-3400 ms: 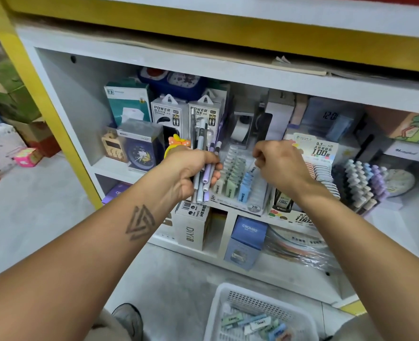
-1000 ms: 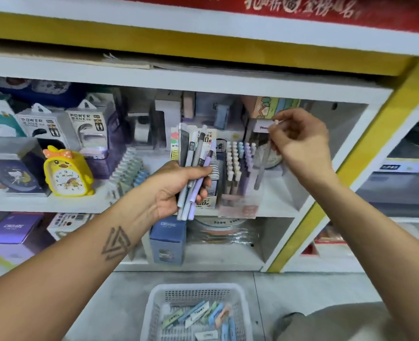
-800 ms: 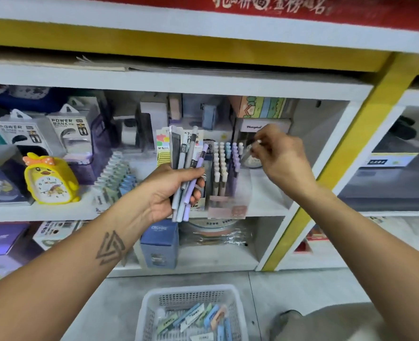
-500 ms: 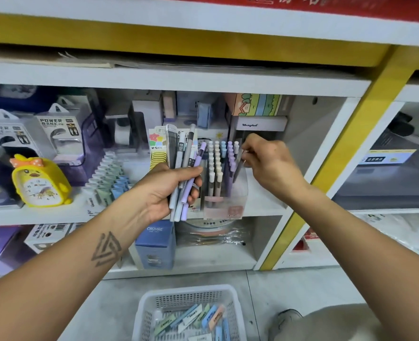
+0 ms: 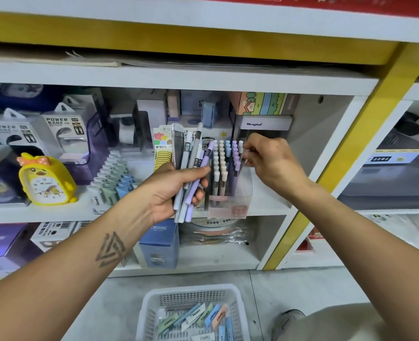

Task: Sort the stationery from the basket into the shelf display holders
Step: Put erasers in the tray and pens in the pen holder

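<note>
My left hand (image 5: pixel 171 190) grips a bundle of pens and lead tubes (image 5: pixel 191 166), grey, white and lilac, upright in front of the middle shelf. My right hand (image 5: pixel 269 161) is just right of a clear display holder (image 5: pixel 228 193) full of pastel-capped pens; its fingertips pinch a thin pen (image 5: pixel 242 156) at the holder's right edge, most of it hidden among the others. A white plastic basket (image 5: pixel 191 313) on the floor below holds several pastel erasers.
Left on the same shelf are a tiered rack of erasers (image 5: pixel 112 178), a yellow chick clock (image 5: pixel 45 179) and power bank boxes (image 5: pixel 63 134). A blue box (image 5: pixel 159 244) stands on the lower shelf. A yellow post (image 5: pixel 346 153) borders the bay on the right.
My right hand came down from above the shelf with the thin pen and lowered it into the right side of the clear holder. The left hand kept its bundle in place.
</note>
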